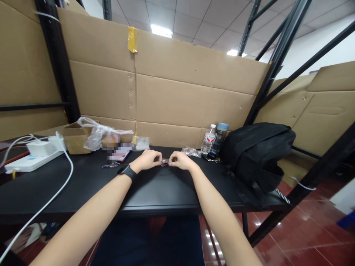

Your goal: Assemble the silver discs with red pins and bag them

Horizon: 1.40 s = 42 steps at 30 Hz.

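Note:
My left hand [148, 159] and my right hand [180, 160] meet over the middle of the black table [155, 188]. Both pinch a small dark and red item [165, 162] between their fingertips, just above the tabletop. The item is too small to make out. A black watch [127, 171] sits on my left wrist. A few small clear packets [190, 151] lie just beyond my right hand.
A black backpack [256, 153] fills the table's right end, with two bottles [214, 139] beside it. At the back left are a plastic bag [101, 136], a cardboard box [74, 138], a phone [121, 155], a white power strip [31, 159] and a cable [52, 197]. Cardboard walls [177, 96] stand behind.

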Tool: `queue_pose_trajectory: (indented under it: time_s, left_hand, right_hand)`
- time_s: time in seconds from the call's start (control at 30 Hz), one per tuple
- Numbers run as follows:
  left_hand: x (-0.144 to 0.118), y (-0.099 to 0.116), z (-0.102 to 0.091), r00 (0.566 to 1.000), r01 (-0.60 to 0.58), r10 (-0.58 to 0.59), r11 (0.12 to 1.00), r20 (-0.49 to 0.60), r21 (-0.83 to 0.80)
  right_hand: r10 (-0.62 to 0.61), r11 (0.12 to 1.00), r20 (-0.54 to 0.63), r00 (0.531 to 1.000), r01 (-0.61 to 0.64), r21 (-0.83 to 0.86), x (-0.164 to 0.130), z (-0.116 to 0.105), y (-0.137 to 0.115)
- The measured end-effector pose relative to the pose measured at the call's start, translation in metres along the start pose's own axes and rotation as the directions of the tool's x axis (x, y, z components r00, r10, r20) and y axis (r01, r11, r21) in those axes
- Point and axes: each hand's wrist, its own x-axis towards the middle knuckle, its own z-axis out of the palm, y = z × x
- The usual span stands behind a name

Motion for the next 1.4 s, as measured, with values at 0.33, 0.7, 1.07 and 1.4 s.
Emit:
queue_pose_trajectory:
  time_s: [0.33, 0.7, 1.07, 1.4]
  left_hand:
    - [0.003, -0.003, 0.009, 0.96, 0.253, -0.274, 0.932, -0.049, -0.261]
    - [0.002, 0.01, 0.014, 0.975, 0.222, -0.223, 0.973, 0.018, 0.061]
    - [0.004, -0.003, 0.021, 0.965, 0.233, -0.225, 0.971, -0.134, 0.05]
    - [0.009, -0.005, 0.012, 0.919, 0.341, -0.374, 0.912, -0.121, -0.229]
  right_hand:
    - [0.2, 0.912, -0.099, 0.975, -0.149, 0.381, -0.004, 0.002, 0.004]
    - [0.028, 0.971, 0.032, 0.999, -0.02, -0.238, 0.0, 0.014, -0.005]
    - [0.09, 0.988, -0.125, 0.988, -0.105, -0.114, 0.005, 0.012, -0.005]
    - [0.153, 0.916, -0.181, 0.971, -0.071, 0.394, 0.007, 0.012, 0.003]
